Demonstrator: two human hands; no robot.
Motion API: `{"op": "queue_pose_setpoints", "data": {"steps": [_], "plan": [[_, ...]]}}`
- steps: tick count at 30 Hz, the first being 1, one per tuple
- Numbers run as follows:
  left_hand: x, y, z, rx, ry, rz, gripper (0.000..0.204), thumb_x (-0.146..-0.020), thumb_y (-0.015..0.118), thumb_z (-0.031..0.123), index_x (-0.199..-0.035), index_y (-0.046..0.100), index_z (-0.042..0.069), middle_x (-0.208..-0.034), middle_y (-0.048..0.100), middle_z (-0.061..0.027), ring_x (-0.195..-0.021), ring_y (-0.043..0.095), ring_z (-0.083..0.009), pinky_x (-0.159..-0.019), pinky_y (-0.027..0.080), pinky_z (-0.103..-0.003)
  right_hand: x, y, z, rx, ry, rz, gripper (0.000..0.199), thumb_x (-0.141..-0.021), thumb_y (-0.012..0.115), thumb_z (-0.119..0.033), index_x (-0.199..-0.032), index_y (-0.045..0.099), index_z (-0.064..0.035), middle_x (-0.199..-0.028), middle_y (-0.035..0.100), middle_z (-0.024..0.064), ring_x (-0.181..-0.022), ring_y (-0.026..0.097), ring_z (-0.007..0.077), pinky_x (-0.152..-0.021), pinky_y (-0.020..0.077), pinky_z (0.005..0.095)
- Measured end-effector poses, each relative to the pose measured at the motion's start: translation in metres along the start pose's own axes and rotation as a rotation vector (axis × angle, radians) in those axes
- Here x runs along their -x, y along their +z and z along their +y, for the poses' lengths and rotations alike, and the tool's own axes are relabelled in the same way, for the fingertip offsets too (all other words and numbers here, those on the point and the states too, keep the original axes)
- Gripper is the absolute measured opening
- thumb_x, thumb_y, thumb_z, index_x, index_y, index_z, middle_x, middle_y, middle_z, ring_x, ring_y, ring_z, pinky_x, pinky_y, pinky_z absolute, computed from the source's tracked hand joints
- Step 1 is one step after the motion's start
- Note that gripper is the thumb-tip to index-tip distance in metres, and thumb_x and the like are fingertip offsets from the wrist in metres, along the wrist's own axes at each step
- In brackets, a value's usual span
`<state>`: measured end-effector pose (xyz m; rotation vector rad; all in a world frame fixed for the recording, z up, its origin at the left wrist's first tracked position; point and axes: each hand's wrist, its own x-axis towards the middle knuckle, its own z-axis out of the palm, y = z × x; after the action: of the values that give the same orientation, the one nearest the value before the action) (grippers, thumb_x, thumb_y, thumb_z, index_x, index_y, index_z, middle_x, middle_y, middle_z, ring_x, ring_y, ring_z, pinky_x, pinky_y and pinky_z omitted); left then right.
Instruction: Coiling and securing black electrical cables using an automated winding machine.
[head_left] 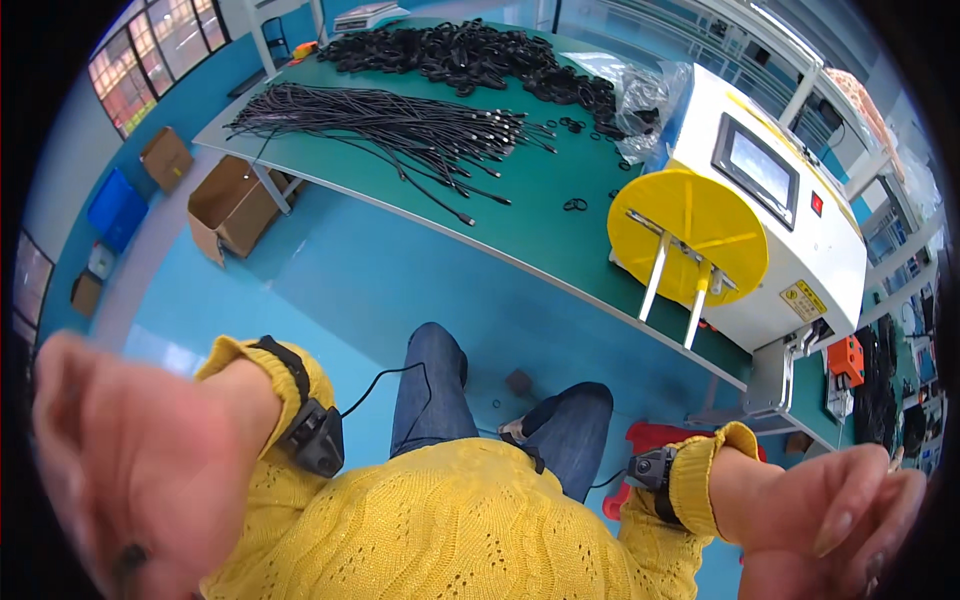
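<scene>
The left hand is blurred, palm showing; I cannot tell if it grips anything. Ahead and rightward of it, the nearer hand, cables lie toward the table's left end, long axis roughly along the near edge. At the right end, the disc and rods of the machine face the near edge, ahead and left of the right hand, nearer to them; its fingers curl, any contents hidden.

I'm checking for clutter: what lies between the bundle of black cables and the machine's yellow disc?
In the head view: small black loops on the green tabletop.
</scene>
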<state>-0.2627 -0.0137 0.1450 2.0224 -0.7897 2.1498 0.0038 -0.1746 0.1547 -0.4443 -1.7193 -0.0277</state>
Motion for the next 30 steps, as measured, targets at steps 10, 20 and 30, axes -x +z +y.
{"op": "queue_pose_setpoints", "data": {"steps": [10, 20, 30], "plan": [[0.154, -0.026, -0.082, -0.477, -1.007, -0.035, 0.014, -0.084, 0.051, 0.008, -0.079, 0.059, -0.002, -0.072, 0.057, -0.0050, -0.068, 0.051, -0.0126, -0.062, 0.041, -0.024, 0.020, -0.008, 0.052, -0.524, 0.122, -0.725, 0.023, -0.077, 0.063, -0.013, -0.100, 0.063, -0.0098, -0.090, 0.062, 0.0095, -0.078, 0.056, 0.0174, -0.064, 0.0461, 0.0282], [0.337, -0.065, -0.236, -0.920, -1.547, -0.324, 0.017, -0.078, 0.051, 0.016, -0.083, 0.066, 0.009, -0.080, 0.063, -0.0152, -0.079, 0.060, -0.0342, -0.070, 0.048, -0.043, 0.119, 0.045, 0.119, -0.588, 0.854, -0.642, 0.031, -0.070, 0.064, -0.006, -0.100, 0.062, 0.0029, -0.094, 0.061, 0.0145, -0.082, 0.059, 0.0242, -0.073, 0.0471, 0.0290], [0.369, -0.084, -0.328, -1.202, -1.376, -0.492, 0.026, -0.077, 0.049, 0.009, -0.100, 0.060, 0.010, -0.105, 0.055, -0.0129, -0.101, 0.049, -0.0342, -0.081, 0.045, -0.042, 0.176, 0.054, 0.147, -0.562, 1.589, -0.306, 0.041, -0.071, 0.059, -0.003, -0.112, 0.056, 0.0040, -0.097, 0.061, 0.0119, -0.090, 0.056, 0.0183, -0.083, 0.0432, 0.0273]]}}
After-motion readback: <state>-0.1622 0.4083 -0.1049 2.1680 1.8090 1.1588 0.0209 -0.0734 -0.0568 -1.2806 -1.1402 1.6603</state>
